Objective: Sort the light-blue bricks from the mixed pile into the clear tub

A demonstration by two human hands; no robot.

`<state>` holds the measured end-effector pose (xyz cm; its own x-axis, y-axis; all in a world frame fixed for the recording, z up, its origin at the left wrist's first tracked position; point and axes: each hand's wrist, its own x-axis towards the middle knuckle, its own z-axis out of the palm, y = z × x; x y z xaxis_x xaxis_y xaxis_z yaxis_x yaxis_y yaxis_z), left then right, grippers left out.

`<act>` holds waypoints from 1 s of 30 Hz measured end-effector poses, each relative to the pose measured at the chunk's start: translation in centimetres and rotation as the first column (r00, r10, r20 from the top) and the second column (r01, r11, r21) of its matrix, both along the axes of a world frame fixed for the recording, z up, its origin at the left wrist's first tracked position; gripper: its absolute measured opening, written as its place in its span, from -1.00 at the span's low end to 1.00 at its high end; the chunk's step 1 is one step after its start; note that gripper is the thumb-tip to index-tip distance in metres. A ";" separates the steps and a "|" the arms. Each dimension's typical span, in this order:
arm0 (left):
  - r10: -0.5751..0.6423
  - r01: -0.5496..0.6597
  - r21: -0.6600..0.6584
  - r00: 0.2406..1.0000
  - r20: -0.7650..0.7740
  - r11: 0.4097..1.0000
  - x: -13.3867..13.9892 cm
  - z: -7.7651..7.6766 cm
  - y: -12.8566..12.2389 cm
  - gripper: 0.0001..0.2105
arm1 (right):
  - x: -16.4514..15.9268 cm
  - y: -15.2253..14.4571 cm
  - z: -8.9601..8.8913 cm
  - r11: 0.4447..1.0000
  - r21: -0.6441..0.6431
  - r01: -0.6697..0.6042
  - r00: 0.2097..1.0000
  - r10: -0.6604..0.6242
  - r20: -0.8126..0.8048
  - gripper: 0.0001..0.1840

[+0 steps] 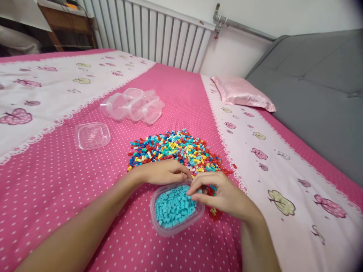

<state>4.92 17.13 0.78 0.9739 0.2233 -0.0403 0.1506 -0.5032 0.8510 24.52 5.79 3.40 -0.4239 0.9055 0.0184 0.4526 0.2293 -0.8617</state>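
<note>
A clear plastic container (pixel 198 215), filled with small turquoise toy bricks (pixel 174 206), sits on the bed in front of me. Beyond it spreads a heap of mixed-colour toy bricks (pixel 181 149), mostly red, blue, yellow and turquoise. My left hand (pixel 167 172) lies between the heap and the container's far rim, fingers curled with the thumb close to them; whatever its fingertips hold is hidden. Over the container's right side reaches my right hand (pixel 219 190), thumb and fingertips drawn together above the turquoise bricks. Anything pinched there is too small to make out.
A clear lid (pixel 93 136) lies flat to the left of the heap. Several clear empty containers (pixel 133 105) are piled farther back. The pink bedspread (pixel 113 226) carries everything. A pillow (pixel 242 94) lies by the grey headboard (pixel 317 75), and a white radiator (pixel 153 34) stands behind.
</note>
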 end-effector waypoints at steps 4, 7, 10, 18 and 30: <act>0.000 0.000 0.005 1.000 -0.007 1.000 -0.1 0.2 0.0 -0.74 | -0.2 -0.1 0.0 0.998 0.038 -0.046 0.999 0.046 0.006 -0.96; 0.002 -0.002 0.006 1.000 -0.027 1.000 -0.1 0.3 0.0 -0.73 | -0.3 -0.3 0.0 1.000 0.012 -0.026 0.999 0.025 0.047 -0.99; 0.009 -0.009 0.017 0.999 -0.046 1.000 -0.1 0.4 -0.1 -0.72 | -0.3 -0.4 0.1 1.000 0.004 -0.002 0.996 0.001 0.090 -0.97; 0.022 -0.022 0.040 1.000 -0.003 0.999 -0.1 0.0 -0.1 -0.74 | -1.0 -1.0 -0.1 0.993 0.039 -0.113 0.974 0.103 0.201 -0.82; 0.010 -0.008 0.037 0.999 -0.034 0.999 0.0 0.2 -0.2 -0.73 | -2.5 -1.5 -0.1 0.996 0.008 -0.085 0.885 0.072 0.461 -0.81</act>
<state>4.97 16.93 0.98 0.9701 0.2339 -0.0647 0.1836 -0.5329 0.8260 22.02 4.25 3.29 -0.4605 0.8708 -0.1720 0.7758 0.3007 -0.5547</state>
